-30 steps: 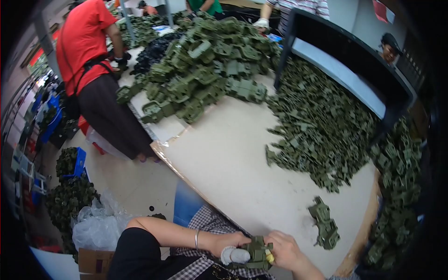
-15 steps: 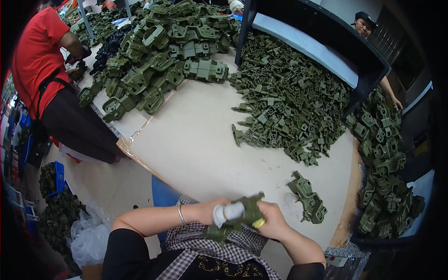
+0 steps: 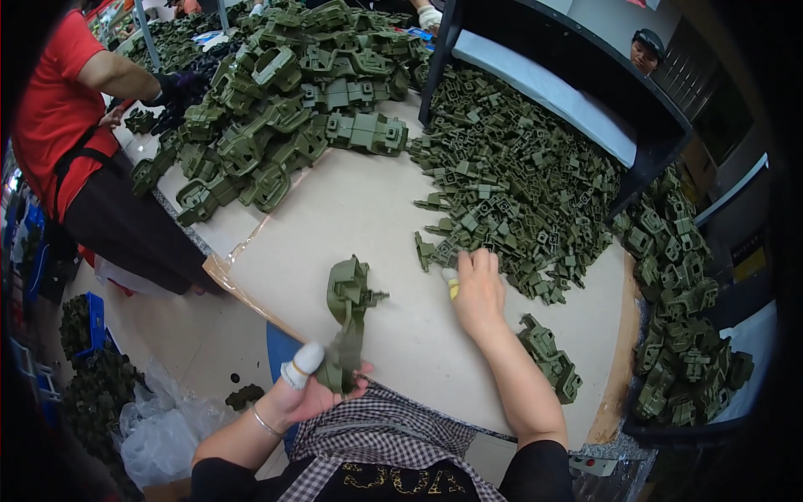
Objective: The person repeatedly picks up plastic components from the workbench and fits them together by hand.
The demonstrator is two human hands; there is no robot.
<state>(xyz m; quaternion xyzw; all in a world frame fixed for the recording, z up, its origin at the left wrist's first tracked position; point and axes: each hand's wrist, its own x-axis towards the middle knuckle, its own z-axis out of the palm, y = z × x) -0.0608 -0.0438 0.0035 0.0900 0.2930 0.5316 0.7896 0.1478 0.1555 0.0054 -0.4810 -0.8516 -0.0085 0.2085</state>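
Note:
My left hand, with a white cover on its thumb, holds an olive-green moulded plastic vehicle body by its lower end. The piece stands tilted over the table's near edge, with a small pin-like part jutting from its right side. My right hand reaches to the near edge of a heap of small green plastic parts. Its fingers are closed together and point down, with yellow wrap at the thumb; whatever they pinch is hidden. Right of that wrist lies another green vehicle body on the table.
Large green bodies are piled at the far left. A dark shelf frame stands behind the small parts. More bodies fill a bin at the right. A person in red works at the left; clear plastic bags lie below.
My hands, together over my lap on the green body before, have parted. The left has turned the piece upright; the right has moved forward to the small parts. A green piece shows beside my left forearm.

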